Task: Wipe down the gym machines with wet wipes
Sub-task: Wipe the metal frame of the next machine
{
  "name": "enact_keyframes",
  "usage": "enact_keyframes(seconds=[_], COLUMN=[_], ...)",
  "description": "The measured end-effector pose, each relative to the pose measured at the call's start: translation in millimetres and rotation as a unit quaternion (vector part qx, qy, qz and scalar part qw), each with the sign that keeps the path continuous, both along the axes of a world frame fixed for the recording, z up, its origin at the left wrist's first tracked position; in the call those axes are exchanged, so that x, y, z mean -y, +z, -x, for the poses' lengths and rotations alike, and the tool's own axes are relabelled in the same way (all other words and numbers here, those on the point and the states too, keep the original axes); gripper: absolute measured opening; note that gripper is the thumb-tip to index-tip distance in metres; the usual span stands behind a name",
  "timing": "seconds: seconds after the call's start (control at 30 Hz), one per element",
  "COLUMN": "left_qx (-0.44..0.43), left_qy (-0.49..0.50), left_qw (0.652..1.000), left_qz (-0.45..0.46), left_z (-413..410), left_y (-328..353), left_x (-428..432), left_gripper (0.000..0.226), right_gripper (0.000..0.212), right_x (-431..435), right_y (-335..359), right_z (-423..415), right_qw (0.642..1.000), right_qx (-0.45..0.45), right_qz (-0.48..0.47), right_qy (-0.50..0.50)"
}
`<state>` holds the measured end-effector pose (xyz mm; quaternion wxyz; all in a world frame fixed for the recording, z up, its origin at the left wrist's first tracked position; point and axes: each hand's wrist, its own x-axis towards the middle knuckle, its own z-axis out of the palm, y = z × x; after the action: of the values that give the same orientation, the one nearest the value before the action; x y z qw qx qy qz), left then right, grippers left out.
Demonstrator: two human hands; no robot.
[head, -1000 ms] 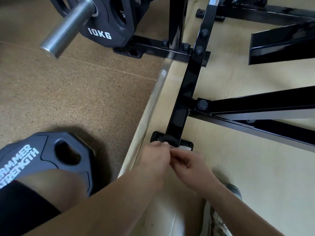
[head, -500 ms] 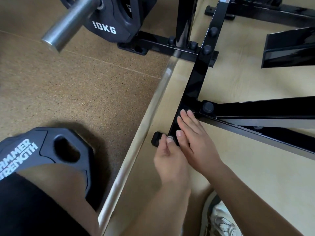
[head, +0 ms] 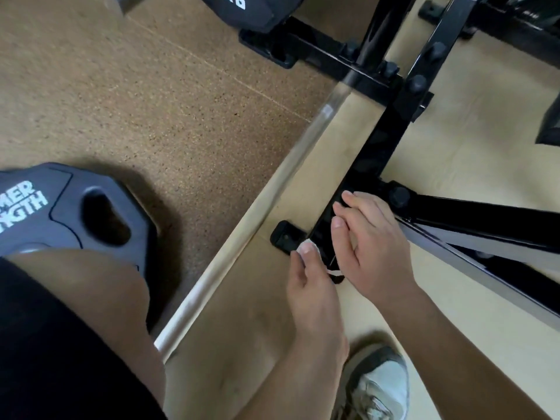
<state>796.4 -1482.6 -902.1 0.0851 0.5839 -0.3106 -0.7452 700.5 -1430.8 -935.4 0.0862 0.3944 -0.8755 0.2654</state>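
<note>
A black steel frame bar (head: 381,140) of the gym machine runs down to a rubber foot (head: 283,236) on the pale floor. My left hand (head: 312,286) is at the bar's lower end, its thumb pinching a white wet wipe (head: 303,247) against the metal. My right hand (head: 375,237) lies flat on the bar just above, fingers straight and pressing near the bolted joint (head: 398,197). A small white scrap of wipe (head: 333,271) shows between the two hands; the rest of the wipe is hidden.
A dark weight plate (head: 60,213) with white lettering lies on the cork floor at left, beside my knee (head: 75,298). Another plate (head: 251,7) hangs at the top. A metal floor strip (head: 272,201) divides the floors. A side beam (head: 485,219) extends right. My shoe (head: 378,386) is below.
My right hand left the foot and slid up the bar with flat fingers to the joint. My left hand stayed at the bar's lower end. The view moved closer.
</note>
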Motion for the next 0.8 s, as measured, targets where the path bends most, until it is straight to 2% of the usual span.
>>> enact_keyframes(seconds=[0.07,0.17,0.23,0.3,0.33,0.4,0.5,0.57,0.63,0.7,0.73,0.8], left_qx=[-0.007,0.013,0.016,0.008,-0.002,-0.028,0.005,0.008,-0.031,-0.052,-0.036,-0.038], left_qy=[-0.040,-0.104,-0.105,-0.086,-0.075,-0.070,-0.061,-0.093,-0.093,-0.108,-0.103,-0.083], left_qw=[0.999,0.994,0.994,0.996,0.996,0.994,0.993,0.994,0.995,0.993,0.993,0.993], left_qz=[-0.014,-0.025,-0.026,-0.026,-0.043,-0.080,-0.098,-0.059,-0.015,-0.010,-0.038,-0.078], left_z=[3,9,12,12,10,7,10,12,7,4,8,9], left_y=[-2,-6,-13,-28,-41,-74,-69,-20,4,3,-15,-35], left_x=[-2,-4,-7,-4,-3,-8,-13,-14,-24,-28,-25,-6], left_gripper=[0.059,0.071,0.086,0.112,0.116,0.115,0.119,0.102,0.074,0.062,0.066,0.095], right_gripper=[0.032,0.029,0.027,0.027,0.027,0.027,0.026,0.026,0.029,0.031,0.031,0.031], right_x=[3,2,1,1,2,1,2,4,5,4,2,-1], right_y=[-1,-5,-8,-9,-10,-11,-13,-14,-15,-15,-14,-11], right_z=[4,7,7,6,6,7,6,4,2,3,4,7], right_qw=[1.000,1.000,1.000,1.000,1.000,1.000,0.999,1.000,1.000,1.000,1.000,1.000], right_qx=[-0.020,-0.013,-0.012,-0.016,-0.018,-0.021,-0.025,-0.020,-0.008,0.004,0.009,0.013], right_qz=[-0.002,0.007,0.014,0.016,0.015,0.013,0.012,0.010,0.015,0.021,0.021,0.016], right_qy=[0.003,0.011,0.013,0.014,0.015,0.019,0.016,0.002,-0.009,-0.009,-0.003,0.011])
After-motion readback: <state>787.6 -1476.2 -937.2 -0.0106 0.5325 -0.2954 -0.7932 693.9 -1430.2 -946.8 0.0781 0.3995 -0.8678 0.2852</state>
